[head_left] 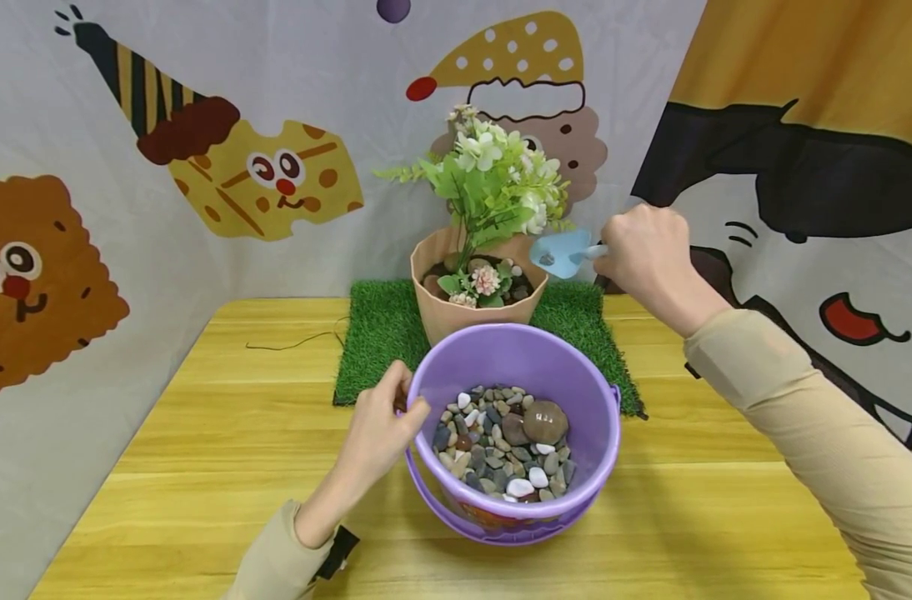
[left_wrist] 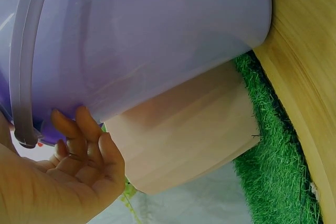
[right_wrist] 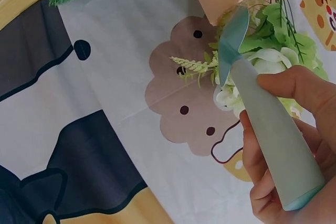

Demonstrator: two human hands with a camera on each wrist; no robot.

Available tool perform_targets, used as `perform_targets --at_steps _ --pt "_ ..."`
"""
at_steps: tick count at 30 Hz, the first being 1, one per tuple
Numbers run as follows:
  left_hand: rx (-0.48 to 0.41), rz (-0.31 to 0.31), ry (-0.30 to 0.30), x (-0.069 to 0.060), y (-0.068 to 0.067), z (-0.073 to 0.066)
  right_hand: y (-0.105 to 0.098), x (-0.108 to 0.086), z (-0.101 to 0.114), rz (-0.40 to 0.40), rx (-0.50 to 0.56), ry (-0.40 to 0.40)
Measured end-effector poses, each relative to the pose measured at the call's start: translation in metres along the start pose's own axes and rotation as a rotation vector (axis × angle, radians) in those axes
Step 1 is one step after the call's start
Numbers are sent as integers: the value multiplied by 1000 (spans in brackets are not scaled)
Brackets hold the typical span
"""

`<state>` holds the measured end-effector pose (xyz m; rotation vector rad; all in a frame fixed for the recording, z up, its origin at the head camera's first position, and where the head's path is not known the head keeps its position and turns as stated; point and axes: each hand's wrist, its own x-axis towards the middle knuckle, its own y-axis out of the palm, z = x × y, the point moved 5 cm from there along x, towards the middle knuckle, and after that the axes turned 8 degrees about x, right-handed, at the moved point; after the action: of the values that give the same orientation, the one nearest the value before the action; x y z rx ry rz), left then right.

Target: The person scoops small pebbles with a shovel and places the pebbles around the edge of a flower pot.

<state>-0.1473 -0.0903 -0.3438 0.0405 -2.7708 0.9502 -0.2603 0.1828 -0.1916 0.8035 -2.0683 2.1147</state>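
Note:
A purple bucket [head_left: 512,358] with pebbles [head_left: 501,450] in it stands on the table before me. My left hand [head_left: 377,429] holds its left rim, thumb over the edge and fingers curled against the outer wall in the left wrist view. My right hand [head_left: 651,258] grips a small trowel by its pale handle [right_wrist: 275,135]. The trowel's light blue blade [head_left: 561,253] is raised at the right rim of a peach flowerpot [head_left: 474,315]. Soil, stones and small pink flowers [head_left: 486,280] show inside the pot, and a leafy plant with white flowers [head_left: 480,154] rises from it.
Under the pot lies a green artificial grass mat [head_left: 377,333] on the yellow wooden table [head_left: 223,433]. A thin dark cord [head_left: 294,342] lies left of the mat. Behind hangs a white cloth backdrop [head_left: 298,58] with cartoon prints. The bucket's handle [head_left: 501,536] hangs down its near side.

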Motion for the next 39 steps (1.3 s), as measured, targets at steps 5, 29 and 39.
perform_targets --at_steps 5,29,39 --pt "14 -7 5 0 -1 -1 1 -1 2 -30 -24 -43" --pt "-5 -4 2 -1 0 -1 -12 -38 -3 -91 107 10" --pt "-7 2 -10 0 -1 -1 -36 -63 4 -84 132 -32"
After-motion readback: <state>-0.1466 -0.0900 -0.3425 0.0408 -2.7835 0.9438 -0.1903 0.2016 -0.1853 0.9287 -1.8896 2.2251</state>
